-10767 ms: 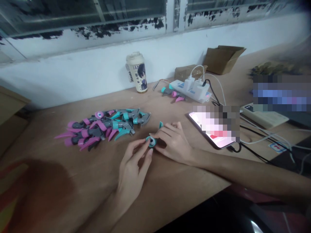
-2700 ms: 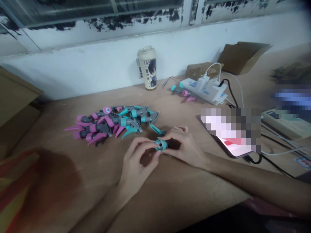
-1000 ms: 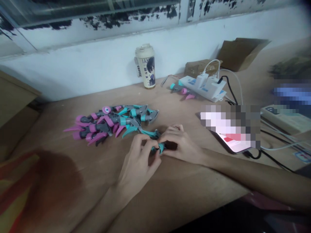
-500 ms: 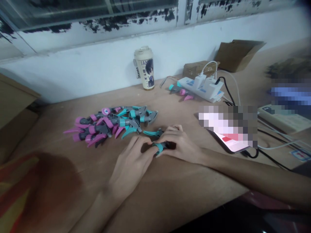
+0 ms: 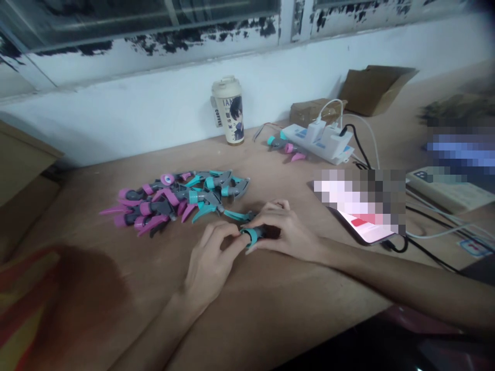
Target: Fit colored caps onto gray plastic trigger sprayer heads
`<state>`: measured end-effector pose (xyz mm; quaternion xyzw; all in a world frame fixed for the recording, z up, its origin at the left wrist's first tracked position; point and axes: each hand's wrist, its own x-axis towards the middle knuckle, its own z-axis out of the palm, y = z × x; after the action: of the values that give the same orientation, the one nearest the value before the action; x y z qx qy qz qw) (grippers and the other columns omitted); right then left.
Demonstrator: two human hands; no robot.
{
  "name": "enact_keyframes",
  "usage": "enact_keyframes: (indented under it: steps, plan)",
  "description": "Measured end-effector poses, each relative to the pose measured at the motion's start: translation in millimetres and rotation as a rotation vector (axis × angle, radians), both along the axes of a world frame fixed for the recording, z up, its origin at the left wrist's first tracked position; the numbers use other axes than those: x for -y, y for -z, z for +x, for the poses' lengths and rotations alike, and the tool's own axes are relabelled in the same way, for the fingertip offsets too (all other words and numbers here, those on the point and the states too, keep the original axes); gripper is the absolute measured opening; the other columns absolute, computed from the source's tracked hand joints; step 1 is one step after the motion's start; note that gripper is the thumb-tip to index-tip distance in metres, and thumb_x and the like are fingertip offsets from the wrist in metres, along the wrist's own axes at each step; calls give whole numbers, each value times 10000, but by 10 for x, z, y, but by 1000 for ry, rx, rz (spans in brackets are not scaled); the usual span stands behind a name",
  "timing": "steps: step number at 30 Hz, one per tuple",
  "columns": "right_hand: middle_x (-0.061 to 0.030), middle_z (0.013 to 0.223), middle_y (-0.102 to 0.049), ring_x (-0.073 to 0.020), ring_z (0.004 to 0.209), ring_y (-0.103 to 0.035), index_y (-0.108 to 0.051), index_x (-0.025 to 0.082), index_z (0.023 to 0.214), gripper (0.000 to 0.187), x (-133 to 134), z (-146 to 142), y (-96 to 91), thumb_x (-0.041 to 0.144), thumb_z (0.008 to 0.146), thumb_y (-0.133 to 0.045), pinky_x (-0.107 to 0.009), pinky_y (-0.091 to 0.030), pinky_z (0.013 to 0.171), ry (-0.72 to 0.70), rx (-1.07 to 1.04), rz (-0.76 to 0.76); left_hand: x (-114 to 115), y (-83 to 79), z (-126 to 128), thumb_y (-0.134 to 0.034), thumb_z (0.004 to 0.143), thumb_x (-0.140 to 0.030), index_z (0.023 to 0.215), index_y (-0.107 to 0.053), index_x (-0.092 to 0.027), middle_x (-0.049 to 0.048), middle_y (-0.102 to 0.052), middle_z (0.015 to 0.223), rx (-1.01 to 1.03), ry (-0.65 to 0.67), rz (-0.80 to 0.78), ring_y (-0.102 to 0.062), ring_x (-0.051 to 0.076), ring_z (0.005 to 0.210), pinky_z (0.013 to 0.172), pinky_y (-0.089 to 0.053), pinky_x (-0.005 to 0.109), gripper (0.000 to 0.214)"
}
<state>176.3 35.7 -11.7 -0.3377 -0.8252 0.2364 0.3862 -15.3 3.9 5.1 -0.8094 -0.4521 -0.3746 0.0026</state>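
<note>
My right hand [image 5: 284, 226] is wrapped over a grey trigger sprayer head, whose teal collar [image 5: 251, 237] faces left. The fingers of my left hand [image 5: 212, 257] are bent, with thumb and index tip at the collar's open end; the thumb hides part of the opening. A teal trigger [image 5: 237, 215] sticks out behind the fingers, near the pile. Left of and behind my hands lies a heap of grey sprayer heads, some with teal collars [image 5: 199, 197] and others with pink ones [image 5: 146, 208].
A lidded coffee cup [image 5: 229, 113] stands by the wall. Right of it are a white power strip [image 5: 320, 140] with plugs and cables, more sprayer heads [image 5: 288, 148], and cardboard [image 5: 375, 90]. A lit phone [image 5: 359, 221] lies beside my right arm. Blurred red-yellow material [image 5: 27, 304] is at lower left.
My left hand has shifted slightly left and its fingers have drawn back a little from the collar, showing more of its rim. The right hand keeps its hold.
</note>
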Motion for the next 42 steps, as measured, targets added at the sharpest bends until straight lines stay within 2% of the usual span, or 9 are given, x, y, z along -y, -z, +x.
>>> enact_keyframes:
  steps: [4, 6, 8, 14, 20, 31, 36, 39, 42]
  plan:
    - [12, 910, -698, -177, 849, -612, -629, 243, 919, 269, -69, 81, 25, 408, 720, -702, -381, -310, 879, 124, -83, -47, 11, -29, -120, -531, 845, -183, 801, -607, -242, -5, -604, 863, 56, -82, 195, -593, 161, 829, 770, -500, 343, 105]
    - [16, 907, -702, -183, 842, -623, -625, 244, 894, 276, -98, 101, 41, 411, 697, -720, -390, -330, 881, 196, -137, -57, 8, -41, -183, -511, 847, -125, 817, -599, -230, -4, -624, 899, 75, -101, 218, -600, 158, 874, 811, -502, 350, 140]
    - [16, 899, -703, -189, 852, -628, -621, 242, 882, 278, -98, 93, 49, 401, 683, -733, -400, -349, 891, 212, -162, -54, 5, -42, -214, -500, 847, -82, 856, -594, -215, -1, -651, 903, 82, -51, 182, -618, 146, 878, 790, -522, 324, 164]
    - [-8, 899, -696, -187, 865, -633, -629, 238, 896, 296, 13, -16, 23, 405, 674, -734, -370, -464, 814, 99, -210, -71, 12, -40, -133, -564, 808, -19, 979, -618, -222, 20, -668, 995, 127, 148, 183, -641, 161, 920, 781, -549, 332, 271]
    - [8, 835, -696, -157, 806, -633, -631, 229, 870, 257, 47, -71, 14, 359, 679, -742, -363, -448, 852, 18, -195, 8, 47, -39, -27, -593, 785, -8, 1052, -619, -220, 37, -665, 1023, 161, 284, 67, -618, 177, 961, 792, -555, 355, 343]
    - [5, 867, -715, -168, 848, -645, -643, 247, 898, 223, 29, -57, 37, 349, 711, -711, -417, -398, 949, 13, -173, -14, 53, -50, 14, -632, 762, -64, 968, -655, -239, 10, -713, 915, 155, 268, 76, -644, 175, 885, 744, -565, 360, 271]
    - [18, 855, -715, -158, 806, -650, -638, 241, 875, 246, 25, -62, 25, 351, 681, -742, -410, -359, 969, -8, -173, 11, 81, -26, 6, -615, 782, -97, 891, -663, -225, 19, -692, 921, 337, 109, -91, -650, 160, 856, 733, -566, 324, 175]
    - [28, 855, -717, -148, 801, -652, -639, 245, 897, 258, 29, -62, 12, 356, 687, -739, -407, -319, 993, -7, -134, 21, 59, -28, -5, -603, 801, -137, 839, -651, -204, 27, -659, 868, 431, 137, -262, -637, 153, 834, 675, -562, 281, 91]
    - [32, 866, -715, -148, 830, -643, -637, 248, 918, 281, 38, -58, 10, 367, 686, -741, -412, -261, 1021, 35, -95, 51, 35, -43, -4, -608, 794, -147, 805, -653, -208, 18, -617, 846, 370, 144, -291, -612, 140, 811, 660, -543, 256, 76]
